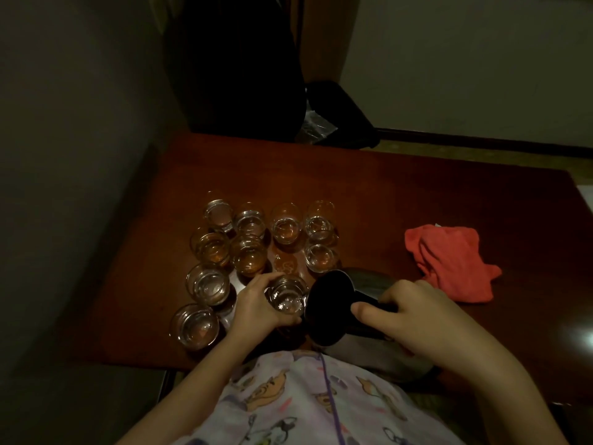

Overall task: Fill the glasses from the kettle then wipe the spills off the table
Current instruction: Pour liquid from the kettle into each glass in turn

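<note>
My left hand (pixel 258 303) grips a small clear glass (pixel 286 295) near the table's front edge. My right hand (pixel 417 316) holds the handle of a steel kettle (pixel 330 306), which is tilted with its open mouth against that glass. Water glints inside the glass. Several more small glasses (pixel 248 256) stand in rows behind and to the left, holding clear or amber liquid. A small puddle (pixel 285 266) lies on the dark red table (pixel 417 194) between the glasses. A red cloth (pixel 449 263) lies crumpled at the right.
A dark chair back or bag (pixel 244 69) stands against the table's far edge, with a crinkled plastic bag (pixel 316 126) beside it. A wall runs along the left side. The table's near edge is just in front of my patterned shirt (pixel 305 403).
</note>
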A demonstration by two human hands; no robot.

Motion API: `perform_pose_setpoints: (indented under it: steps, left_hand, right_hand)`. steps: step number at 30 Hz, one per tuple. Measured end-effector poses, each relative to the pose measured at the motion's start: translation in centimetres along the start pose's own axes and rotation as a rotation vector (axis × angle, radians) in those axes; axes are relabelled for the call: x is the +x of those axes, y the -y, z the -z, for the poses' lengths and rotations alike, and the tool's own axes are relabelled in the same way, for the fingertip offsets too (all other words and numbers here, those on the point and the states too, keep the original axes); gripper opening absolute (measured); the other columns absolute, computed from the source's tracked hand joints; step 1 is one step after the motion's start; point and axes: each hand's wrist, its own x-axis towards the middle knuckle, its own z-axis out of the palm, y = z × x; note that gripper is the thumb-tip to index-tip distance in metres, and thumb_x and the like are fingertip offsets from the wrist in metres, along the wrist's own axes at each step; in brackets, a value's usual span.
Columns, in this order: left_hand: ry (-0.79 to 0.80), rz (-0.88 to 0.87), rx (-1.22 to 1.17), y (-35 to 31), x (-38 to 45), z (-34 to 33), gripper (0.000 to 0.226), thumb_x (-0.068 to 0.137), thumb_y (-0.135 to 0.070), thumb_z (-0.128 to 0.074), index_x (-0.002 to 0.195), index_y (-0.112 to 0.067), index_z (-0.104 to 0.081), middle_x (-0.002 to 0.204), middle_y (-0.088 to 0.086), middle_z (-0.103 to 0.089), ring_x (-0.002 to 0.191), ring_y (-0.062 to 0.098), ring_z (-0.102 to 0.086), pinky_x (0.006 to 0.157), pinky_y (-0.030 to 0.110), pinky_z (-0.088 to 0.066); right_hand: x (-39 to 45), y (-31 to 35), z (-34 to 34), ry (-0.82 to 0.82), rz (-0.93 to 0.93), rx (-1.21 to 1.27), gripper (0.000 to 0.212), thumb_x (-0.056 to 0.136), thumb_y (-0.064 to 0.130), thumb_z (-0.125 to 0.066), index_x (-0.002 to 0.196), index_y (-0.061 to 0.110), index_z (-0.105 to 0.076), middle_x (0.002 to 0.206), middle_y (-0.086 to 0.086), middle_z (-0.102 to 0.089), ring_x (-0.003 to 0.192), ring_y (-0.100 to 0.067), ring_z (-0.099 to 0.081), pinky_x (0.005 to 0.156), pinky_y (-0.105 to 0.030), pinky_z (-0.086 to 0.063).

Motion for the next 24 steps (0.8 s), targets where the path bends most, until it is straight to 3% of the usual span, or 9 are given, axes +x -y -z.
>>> perform_pose_setpoints:
  steps: [7,12,24]
  left_hand:
    - [0.003,0.000,0.002,-0.17,-0.18,0.14,0.083,0.043,-0.024,-0.093,0.117,-0.023,-0.057,0.113,-0.011,-0.056,0.101,0.002,-0.052,0.079,0.007,-0.037]
    - [0.002,-0.001,0.006,-0.44,-0.31,0.24,0.082,0.042,-0.024,-0.093,0.116,-0.023,-0.058,0.108,-0.017,-0.053,0.091,-0.013,-0.047,0.071,0.001,-0.036]
    - [-0.001,0.008,-0.005,-0.22,-0.30,0.13,0.083,0.043,-0.024,-0.092,0.118,-0.021,-0.057,0.113,-0.011,-0.056,0.100,0.002,-0.052,0.079,0.007,-0.037]
  right_hand:
    - [0.05,-0.12,-0.16,-0.012,-0.001,-0.002,0.054,0.075,0.064,-0.046,0.055,0.014,-0.047,0.050,-0.001,-0.038,0.045,-0.017,-0.035,0.053,-0.034,-0.027]
    - [0.06,-0.04,-0.10,-0.013,-0.001,-0.001,0.053,0.075,0.063,-0.049,0.054,0.014,-0.045,0.048,-0.001,-0.037,0.044,-0.018,-0.035,0.052,-0.033,-0.027]
    - [-0.03,-0.24,-0.56,-0.089,0.014,0.007,0.056,0.070,0.066,-0.045,0.052,0.012,-0.048,0.048,-0.001,-0.037,0.045,-0.017,-0.036,0.052,-0.033,-0.026]
